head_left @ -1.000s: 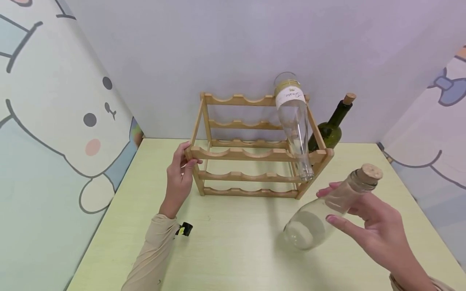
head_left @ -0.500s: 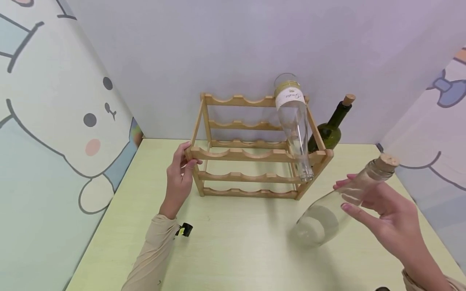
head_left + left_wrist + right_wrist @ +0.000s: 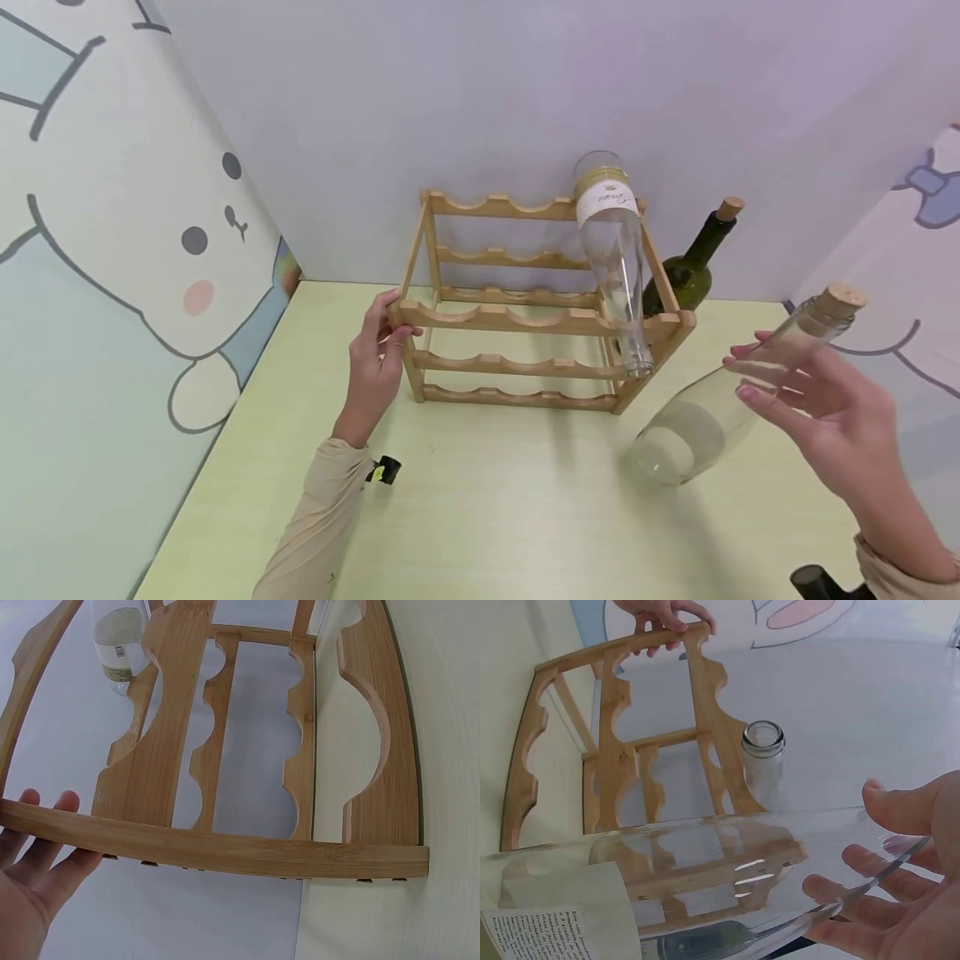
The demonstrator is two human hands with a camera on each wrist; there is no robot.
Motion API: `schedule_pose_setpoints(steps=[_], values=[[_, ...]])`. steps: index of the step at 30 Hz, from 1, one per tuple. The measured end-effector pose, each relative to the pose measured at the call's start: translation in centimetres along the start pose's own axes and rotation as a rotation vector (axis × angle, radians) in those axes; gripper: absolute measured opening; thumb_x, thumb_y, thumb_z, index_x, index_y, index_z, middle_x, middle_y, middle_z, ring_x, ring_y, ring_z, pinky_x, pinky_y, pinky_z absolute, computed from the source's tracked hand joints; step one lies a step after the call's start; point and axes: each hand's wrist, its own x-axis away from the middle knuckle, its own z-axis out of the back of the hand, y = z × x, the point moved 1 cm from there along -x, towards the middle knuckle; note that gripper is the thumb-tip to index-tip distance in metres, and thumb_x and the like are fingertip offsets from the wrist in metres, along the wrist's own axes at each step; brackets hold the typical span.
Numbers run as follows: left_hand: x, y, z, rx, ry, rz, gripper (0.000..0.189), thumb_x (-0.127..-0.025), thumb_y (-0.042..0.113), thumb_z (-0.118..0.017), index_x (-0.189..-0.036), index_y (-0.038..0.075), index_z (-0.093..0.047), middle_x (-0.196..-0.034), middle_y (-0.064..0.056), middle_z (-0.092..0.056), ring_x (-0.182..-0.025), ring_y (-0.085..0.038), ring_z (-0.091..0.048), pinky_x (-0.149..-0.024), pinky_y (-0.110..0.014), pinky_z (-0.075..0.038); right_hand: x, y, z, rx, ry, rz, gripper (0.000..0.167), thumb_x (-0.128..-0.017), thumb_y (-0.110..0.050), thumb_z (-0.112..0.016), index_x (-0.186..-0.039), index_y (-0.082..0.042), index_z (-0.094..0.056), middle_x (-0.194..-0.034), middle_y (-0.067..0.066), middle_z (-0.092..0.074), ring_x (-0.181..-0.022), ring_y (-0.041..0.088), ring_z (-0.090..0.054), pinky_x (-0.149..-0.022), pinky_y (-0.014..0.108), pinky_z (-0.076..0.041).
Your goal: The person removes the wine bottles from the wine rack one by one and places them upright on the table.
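Left hand [image 3: 375, 371], curling its fingers and thumb round the near left top corner of a wooden rack [image 3: 498, 318]; the rack, in three tiers of scalloped rails, is standing upright on the pale yellow-green table [image 3: 487, 517], close to the wall [image 3: 360, 150]; right hand [image 3: 847, 417], pinching a clear corked bottle [image 3: 701, 429] by its neck and shoulder, the thumb lying on one side and the fingers on the other; that bottle is leaning, its cork [image 3: 845, 298] pointing up and to my right, its base slanting down towards the table in front of the rack's right end; whether the base is touching the table I am not able to tell; on its side, a printed label [image 3: 544, 930] is showing in the right wrist view; one labelled bottle [image 3: 618, 250], clear, is lying in the right-hand cradle of the top tier, its mouth facing the person, its base facing the wall; one green bottle [image 3: 688, 279], cork-stoppered, is standing just beside the rack's right side, its lower part hiding behind the frame; a beige sleeve [image 3: 322, 500] is covering the left forearm
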Motion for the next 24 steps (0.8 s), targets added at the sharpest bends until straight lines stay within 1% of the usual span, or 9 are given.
schedule_pose_setpoints(steps=[3,4,5,10,14,17,22,24], values=[[0.0,-0.1,-0.1,-0.003,-0.003,-0.003,0.043,-0.087,-0.018,-0.052,-0.128,-0.01,-0.041,-0.089,-0.022,-0.06,-0.075,-0.035,-0.063,-0.059,-0.043,-0.055,-0.5,0.4,0.6,-0.055,0.015,0.007,0.042,-0.069,0.035,-0.056,-0.109,0.023,-0.049,-0.106,0.017,-0.066,-0.095,0.019,-0.067,-0.074,0.02,-0.055],[0.0,-0.1,-0.1,-0.002,-0.004,-0.004,0.043,-0.087,-0.018,-0.052,-0.128,-0.01,-0.041,-0.089,-0.022,-0.06,-0.075,-0.035,-0.063,-0.058,-0.044,-0.055,-0.6,0.4,0.7,-0.037,0.02,0.005,0.042,-0.069,0.035,-0.056,-0.109,0.023,-0.05,-0.106,0.016,-0.066,-0.095,0.019,-0.067,-0.075,0.02,-0.055],[0.0,-0.1,-0.1,-0.002,-0.004,-0.005,0.044,-0.087,-0.018,-0.052,-0.128,-0.01,-0.041,-0.09,-0.021,-0.06,-0.075,-0.035,-0.064,-0.058,-0.045,-0.055,-0.8,0.6,0.9,-0.058,0.015,0.016,0.042,-0.069,0.035,-0.056,-0.109,0.024,-0.049,-0.106,0.018,-0.066,-0.095,0.019,-0.067,-0.075,0.02,-0.055],[0.0,-0.2,-0.1,0.009,-0.007,-0.011,0.045,-0.086,-0.019,-0.052,-0.129,-0.01,-0.041,-0.089,-0.021,-0.059,-0.075,-0.036,-0.063,-0.057,-0.048,-0.054,-1.7,1.0,1.6,0.094,0.035,-0.015,0.04,-0.072,0.031,-0.058,-0.11,0.021,-0.051,-0.106,0.013,-0.066,-0.093,0.016,-0.067,-0.077,0.018,-0.054],[0.0,-0.2,-0.1,0.013,-0.003,-0.013,0.045,-0.087,-0.018,-0.052,-0.13,-0.009,-0.041,-0.09,-0.019,-0.059,-0.075,-0.036,-0.063,-0.058,-0.047,-0.054,-2.4,1.6,2.3,0.115,0.054,-0.023,0.039,-0.074,0.028,-0.059,-0.112,0.02,-0.051,-0.106,0.012,-0.067,-0.093,0.015,-0.067,-0.077,0.017,-0.053],[-0.1,-0.1,-0.1,0.014,-0.006,-0.013,0.044,-0.088,-0.016,-0.051,-0.13,-0.008,-0.041,-0.09,-0.02,-0.059,-0.075,-0.036,-0.063,-0.058,-0.046,-0.055,-2.9,2.2,2.9,0.145,0.085,-0.047,0.041,-0.076,0.026,-0.06,-0.115,0.018,-0.052,-0.106,0.01,-0.068,-0.092,0.013,-0.067,-0.076,0.016,-0.053],[-0.1,-0.1,-0.1,0.017,-0.008,-0.01,0.043,-0.088,-0.015,-0.051,-0.13,-0.008,-0.041,-0.09,-0.021,-0.059,-0.076,-0.036,-0.063,-0.059,-0.045,-0.055,-3.8,3.4,4.0,0.266,0.127,-0.098,0.043,-0.078,0.021,-0.063,-0.119,0.011,-0.054,-0.104,0.002,-0.068,-0.089,0.007,-0.067,-0.074,0.013,-0.052],[-0.1,-0.2,-0.1,0.021,-0.005,-0.01,0.043,-0.088,-0.015,-0.051,-0.13,-0.008,-0.041,-0.09,-0.02,-0.059,-0.076,-0.037,-0.063,-0.059,-0.046,-0.055,-4.3,4.0,4.5,0.272,0.14,-0.109,0.043,-0.078,0.019,-0.064,-0.119,0.009,-0.055,-0.103,0.0,-0.068,-0.087,0.005,-0.067,-0.074,0.012,-0.052]])
